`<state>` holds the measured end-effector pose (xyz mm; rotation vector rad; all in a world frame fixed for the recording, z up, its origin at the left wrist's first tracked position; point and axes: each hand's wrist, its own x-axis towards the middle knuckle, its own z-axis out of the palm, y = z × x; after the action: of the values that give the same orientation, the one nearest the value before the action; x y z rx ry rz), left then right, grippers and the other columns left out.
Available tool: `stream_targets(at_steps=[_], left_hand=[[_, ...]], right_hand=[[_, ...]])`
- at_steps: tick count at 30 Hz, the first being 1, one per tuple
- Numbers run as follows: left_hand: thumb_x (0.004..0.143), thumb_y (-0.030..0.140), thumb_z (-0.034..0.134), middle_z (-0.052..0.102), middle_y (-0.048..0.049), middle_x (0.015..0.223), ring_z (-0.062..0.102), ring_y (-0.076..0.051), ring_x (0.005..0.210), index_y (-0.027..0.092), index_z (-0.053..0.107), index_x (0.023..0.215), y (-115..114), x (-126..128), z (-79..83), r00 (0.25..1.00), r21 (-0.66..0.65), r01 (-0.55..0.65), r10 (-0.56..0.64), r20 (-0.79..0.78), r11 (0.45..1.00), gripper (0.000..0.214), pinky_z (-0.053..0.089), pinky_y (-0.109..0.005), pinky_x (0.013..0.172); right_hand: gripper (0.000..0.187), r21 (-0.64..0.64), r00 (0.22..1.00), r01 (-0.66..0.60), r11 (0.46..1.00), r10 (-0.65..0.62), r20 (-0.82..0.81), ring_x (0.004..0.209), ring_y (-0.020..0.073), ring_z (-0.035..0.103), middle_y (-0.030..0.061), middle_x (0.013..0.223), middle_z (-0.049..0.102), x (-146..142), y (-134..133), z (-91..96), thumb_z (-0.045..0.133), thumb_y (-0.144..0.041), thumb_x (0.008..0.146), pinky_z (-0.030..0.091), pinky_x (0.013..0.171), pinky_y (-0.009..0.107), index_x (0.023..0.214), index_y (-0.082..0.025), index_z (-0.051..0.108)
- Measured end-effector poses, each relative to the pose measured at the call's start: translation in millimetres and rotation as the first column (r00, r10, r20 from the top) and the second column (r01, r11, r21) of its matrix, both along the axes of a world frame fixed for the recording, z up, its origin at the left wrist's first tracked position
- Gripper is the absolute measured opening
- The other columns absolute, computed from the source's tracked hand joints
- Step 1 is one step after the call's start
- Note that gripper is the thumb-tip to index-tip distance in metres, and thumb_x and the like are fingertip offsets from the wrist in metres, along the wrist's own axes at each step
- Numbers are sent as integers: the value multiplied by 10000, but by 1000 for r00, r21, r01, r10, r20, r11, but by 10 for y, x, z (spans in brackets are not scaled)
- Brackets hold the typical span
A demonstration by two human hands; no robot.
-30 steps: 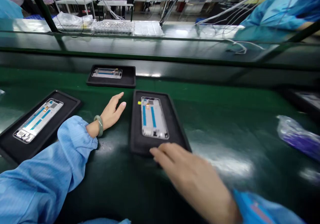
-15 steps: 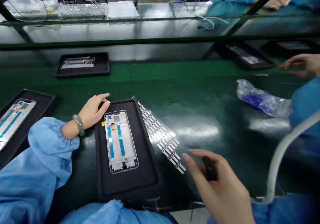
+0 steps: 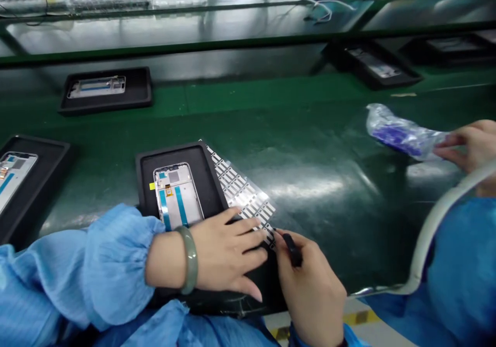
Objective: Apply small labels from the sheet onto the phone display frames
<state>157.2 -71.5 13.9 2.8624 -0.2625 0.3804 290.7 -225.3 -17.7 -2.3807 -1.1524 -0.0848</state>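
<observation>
My left hand, a green bangle on its wrist, reaches across the black tray with fingers spread. Its fingertips lie at the lower edge of the sticker sheet, whose white strips run in rows. Beneath that hand, the lower half of a silver phone frame with blue strips is hidden. My right hand pinches a small black tool; its exact kind cannot be made out. The tool's thin tip meets the sheet's lower right corner, or hovers just over it.
More black trays with phone frames stand at left, at the back and at back right. A co-worker's hand touches a clear bag with purple contents. A pale curved tube rises at right.
My left hand has moved right from the tray's top left corner to the sheet's lower edge. My right hand has come left to the sheet with the black tool. The co-worker's hand has reached the bag.
</observation>
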Motion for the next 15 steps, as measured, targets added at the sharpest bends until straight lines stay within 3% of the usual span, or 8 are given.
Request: stream_targets(at_steps=[3, 7, 11, 15], left_hand=[[911, 679, 438, 616, -105, 1308, 513, -296, 1242, 145, 635, 1194, -123, 44, -137, 1000, 36, -10, 10, -8, 999, 636, 326, -544, 1106], [929, 655, 429, 589, -103, 1335, 496, -297, 1249, 140, 621, 1224, -127, 51, -150, 1000, 27, -24, 24, -14, 999, 624, 310, -537, 1105], [938, 639, 425, 591, -104, 1329, 486, -302, 1249, 135, 622, 1221, -140, 59, -125, 999, 24, -30, 31, -33, 999, 611, 321, -549, 1090], [940, 636, 429, 598, -87, 1314, 474, -297, 1247, 139, 622, 1220, -150, 53, -113, 998, 17, -36, 37, -58, 999, 602, 326, -559, 1089]], right_hand=[[184, -28, 996, 74, 997, -73, 42, 765, 239, 708, 74, 957, 735, -87, -25, -31, 481, -400, 930, 520, 618, 363, 960, -262, 600], [188, -30, 983, 186, 982, -186, 9, 757, 242, 711, 78, 968, 742, -188, 12, -1, 484, -406, 927, 513, 599, 362, 958, -267, 607], [268, -23, 950, 286, 958, -287, -120, 723, 258, 703, 99, 903, 746, -199, 78, 84, 506, -490, 882, 509, 605, 373, 856, -249, 622], [328, -7, 854, 390, 921, -364, -372, 651, 236, 655, 65, 748, 715, -95, 70, 191, 669, -563, 713, 482, 574, 348, 740, -240, 620]])
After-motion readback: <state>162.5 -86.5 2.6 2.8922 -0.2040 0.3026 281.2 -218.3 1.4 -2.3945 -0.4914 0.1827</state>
